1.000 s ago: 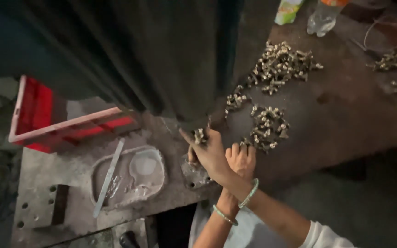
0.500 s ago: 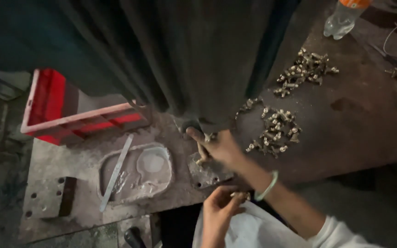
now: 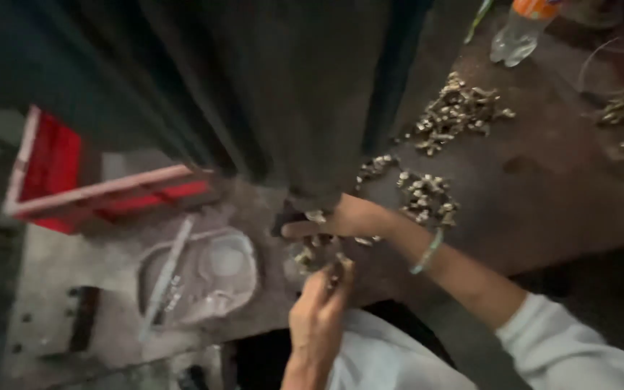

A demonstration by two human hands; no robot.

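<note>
Fingers: right hand (image 3: 344,220) outstretched flat | left hand (image 3: 319,307) pinching small brass part (image 3: 335,273)

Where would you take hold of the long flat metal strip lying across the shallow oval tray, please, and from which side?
Probably from above, at the upper end of the metal strip, pinching its two long edges. It lies flat and slanted across the oval tray, thin and narrow, so its faces offer no purchase, and the upper end overhangs the tray's rim. The right hand is nearest, though busy at the small brass parts.
</note>
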